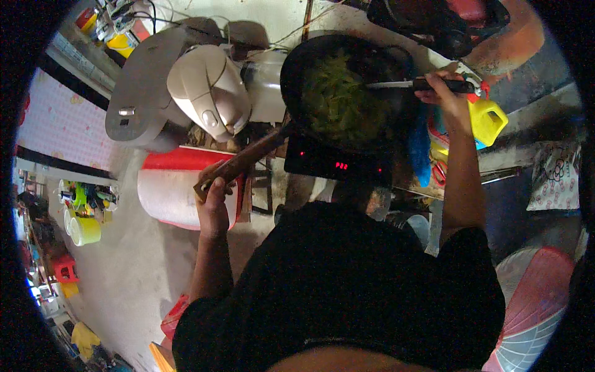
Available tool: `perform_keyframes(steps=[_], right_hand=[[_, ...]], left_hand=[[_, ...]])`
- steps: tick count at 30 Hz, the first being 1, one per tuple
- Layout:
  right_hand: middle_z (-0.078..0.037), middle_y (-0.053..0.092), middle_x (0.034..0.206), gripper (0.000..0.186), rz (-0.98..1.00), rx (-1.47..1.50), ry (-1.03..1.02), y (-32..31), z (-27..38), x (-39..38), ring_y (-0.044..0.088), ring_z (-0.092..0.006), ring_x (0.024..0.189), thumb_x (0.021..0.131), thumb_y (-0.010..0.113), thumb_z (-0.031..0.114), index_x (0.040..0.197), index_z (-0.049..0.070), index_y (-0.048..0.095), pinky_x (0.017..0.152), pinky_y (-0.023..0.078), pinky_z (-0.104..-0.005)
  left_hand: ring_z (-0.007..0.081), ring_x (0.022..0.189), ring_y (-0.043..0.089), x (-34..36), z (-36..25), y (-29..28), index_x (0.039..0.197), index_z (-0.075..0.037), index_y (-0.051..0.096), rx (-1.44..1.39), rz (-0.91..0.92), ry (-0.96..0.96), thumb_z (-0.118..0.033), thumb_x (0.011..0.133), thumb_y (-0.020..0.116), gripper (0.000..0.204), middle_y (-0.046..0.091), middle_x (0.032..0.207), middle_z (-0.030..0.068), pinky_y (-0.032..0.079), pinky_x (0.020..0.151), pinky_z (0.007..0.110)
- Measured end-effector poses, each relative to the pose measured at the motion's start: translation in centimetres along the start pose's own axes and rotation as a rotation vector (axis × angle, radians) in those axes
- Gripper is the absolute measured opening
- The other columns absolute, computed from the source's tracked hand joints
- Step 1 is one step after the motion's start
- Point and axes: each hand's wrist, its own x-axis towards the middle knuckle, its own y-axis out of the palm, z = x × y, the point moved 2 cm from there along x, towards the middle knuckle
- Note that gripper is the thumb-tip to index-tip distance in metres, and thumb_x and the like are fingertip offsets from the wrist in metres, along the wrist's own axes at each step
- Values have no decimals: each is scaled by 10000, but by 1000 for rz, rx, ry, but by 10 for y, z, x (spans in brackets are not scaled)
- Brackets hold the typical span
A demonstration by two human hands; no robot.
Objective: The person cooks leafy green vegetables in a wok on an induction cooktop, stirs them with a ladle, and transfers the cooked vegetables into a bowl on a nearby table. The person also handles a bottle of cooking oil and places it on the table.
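Observation:
A dark wok (294, 79) stands on a black induction cooktop (316, 162) with a lit red display. Chopped green vegetables (341, 99) fill much of its middle. My left hand (214, 199) is closed round the far end of the wok's long wooden handle (257, 149), which slants down to the left. At the wok's right side, my right hand (445, 93) grips the black handle of a spatula (393, 85). Its metal shaft reaches in over the greens, and its tip is hidden among them or in shadow.
Left of the wok stand a beige electric hot-water pot (201, 87) and a grey appliance (142, 93). A red and white box (170, 186) sits below them. To the right are a yellow jug (488, 124), red-handled scissors (439, 173) and a blue cloth-like item (421, 155).

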Motion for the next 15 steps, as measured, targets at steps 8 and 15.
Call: perform_keyframes(steps=[8, 15], right_hand=[[-133, 641, 1048, 191, 221, -377, -392, -23, 47, 12, 654, -200, 852, 882, 600, 104, 1025, -22, 602, 764, 533, -306], [-135, 615, 1146, 101, 389, 3, -197, 36, -18, 19, 595, -223, 1049, 847, 623, 79, 930, 22, 619, 865, 495, -328]], left_hand=[[168, 857, 576, 2, 4, -1, 1154, -4, 554, -43, 10, 48, -331, 851, 584, 447, 629, 1017, 90, 449, 690, 283], [165, 936, 577, 5, -1, -2, 1149, -18, 556, -45, 44, 15, -317, 828, 620, 443, 629, 1065, 83, 440, 754, 291]])
